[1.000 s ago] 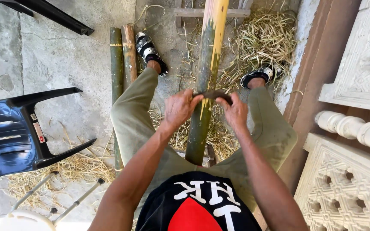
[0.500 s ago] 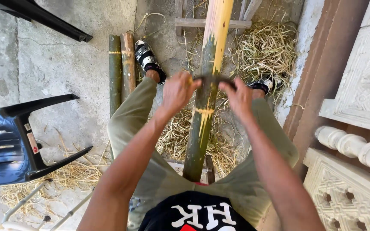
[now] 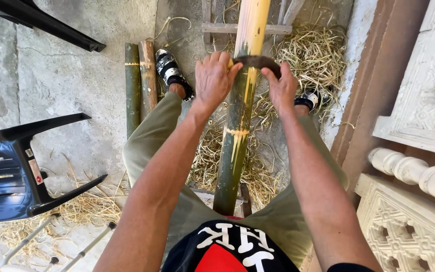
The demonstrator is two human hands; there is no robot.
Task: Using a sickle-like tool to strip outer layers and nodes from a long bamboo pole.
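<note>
Pushed the curved dark blade (image 3: 256,62) farther up the bamboo pole (image 3: 237,126) than half a second before, past the node ring, onto the paler peeled stretch. Left hand (image 3: 215,75) fingers curled tight round one blade end, right hand (image 3: 281,88) fingers clenched on the other. Pole ran lengthwise between the knees, over the concrete floor (image 3: 66,85). Straw shavings (image 3: 313,55) heaped beneath; two short bamboo pieces (image 3: 139,85) alongside the left leg; overturned black plastic chair (image 3: 16,166) toward the floor's left edge; carved white panels (image 3: 419,100) crowding the right.
</note>
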